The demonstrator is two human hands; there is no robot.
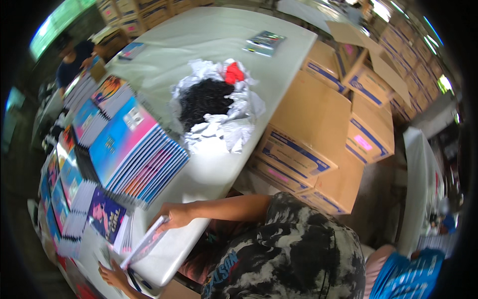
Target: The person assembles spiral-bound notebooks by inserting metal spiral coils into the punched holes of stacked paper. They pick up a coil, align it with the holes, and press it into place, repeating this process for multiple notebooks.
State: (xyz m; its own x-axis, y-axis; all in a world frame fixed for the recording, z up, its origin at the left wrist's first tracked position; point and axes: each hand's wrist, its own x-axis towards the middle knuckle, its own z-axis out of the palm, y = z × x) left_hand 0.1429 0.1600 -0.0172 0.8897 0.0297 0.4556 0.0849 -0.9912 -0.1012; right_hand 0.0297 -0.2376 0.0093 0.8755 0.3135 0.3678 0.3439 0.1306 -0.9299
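My right hand [175, 216] grips a thin notebook [144, 244] by its upper end, the book standing tilted on edge over the table's near corner. Beside its lower end is my left hand [114, 275], fingers apart and holding nothing. A slim dark blue object [139, 280] lies near that hand, too small to name. Just left of the held book are loose upright notebooks [124, 238] and a notebook with a dark purple cover [106, 214]. Behind them rises a large stack of blue-and-pink spiral notebooks [124, 142].
More notebook piles [82, 204] line the table's left side. On the white table [194, 30] sits a heap of black strands [204, 102] in crumpled white material [224, 132], with a red piece [234, 73]. Cardboard boxes [308, 119] stand at right. Another person [74, 60] is far left.
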